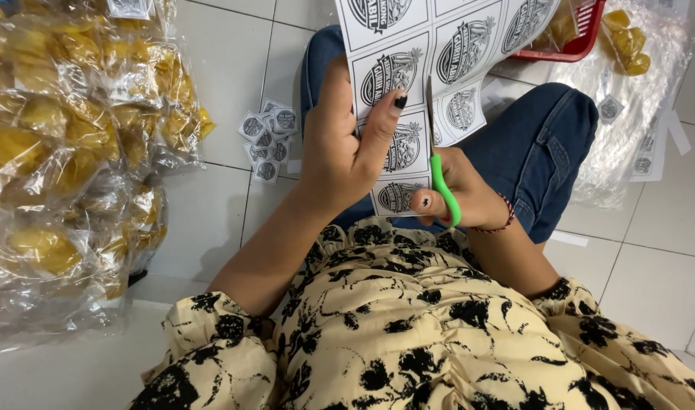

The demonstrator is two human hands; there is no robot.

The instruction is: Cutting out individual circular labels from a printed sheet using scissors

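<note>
A single head-worn camera looks steeply down the person's own front, close over the hands [393,163] and the sheet of printed labels [438,53] held above the lap. The white tiled floor [651,281] fills the edges. The top of the sheet is cut off by the frame, probably because the view is so near.

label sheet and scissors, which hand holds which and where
Left hand pinches the label sheet at its lower left edge, thumb on top. Right hand holds the scissors by the green handles.
</note>
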